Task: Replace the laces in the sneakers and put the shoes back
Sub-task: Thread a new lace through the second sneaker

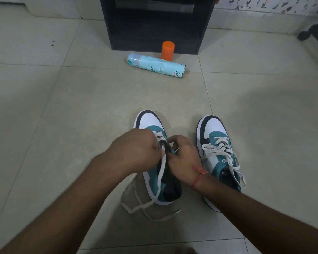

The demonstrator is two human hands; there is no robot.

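Note:
Two teal, white and black sneakers stand side by side on the tiled floor, toes pointing away from me. Both hands work over the left sneaker (151, 123). My left hand (136, 151) pinches its white lace (161, 177), which runs down the shoe and trails onto the floor. My right hand (184, 154) grips the shoe's tongue and eyelet area. Only the lowest eyelets near the toe show lace. The right sneaker (216, 142) stands apart, laced with a loose white lace, its heel hidden under my right forearm.
A light blue spray can (156, 67) lies on its side farther ahead, with an orange cap (167, 50) standing behind it. A black open cabinet (154, 24) stands at the back. A dark furniture leg (305, 33) is at the far right.

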